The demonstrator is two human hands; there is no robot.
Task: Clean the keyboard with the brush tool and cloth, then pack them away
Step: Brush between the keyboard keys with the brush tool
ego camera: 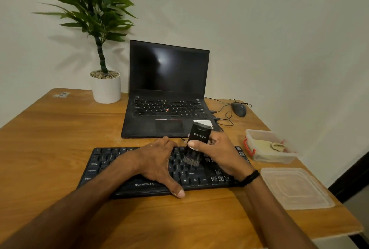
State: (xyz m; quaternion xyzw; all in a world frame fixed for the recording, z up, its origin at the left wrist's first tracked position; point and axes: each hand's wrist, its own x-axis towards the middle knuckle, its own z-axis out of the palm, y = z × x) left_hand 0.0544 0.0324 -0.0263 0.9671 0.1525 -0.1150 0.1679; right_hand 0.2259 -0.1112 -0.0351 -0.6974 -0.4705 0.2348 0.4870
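Two hands are at the keyboard (103, 166): the left hand (157, 160) lies flat on the keys, the right hand (217, 154) grips the brush tool (199, 138), bristles down. I judge the brushing step is in hand; the next move needs the cloth (267, 145) from its box (279, 159).

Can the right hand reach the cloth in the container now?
Probably yes: the cloth lies in an open container, its lid set apart, nothing between. But the right hand grips the brush tool; that goes down first.
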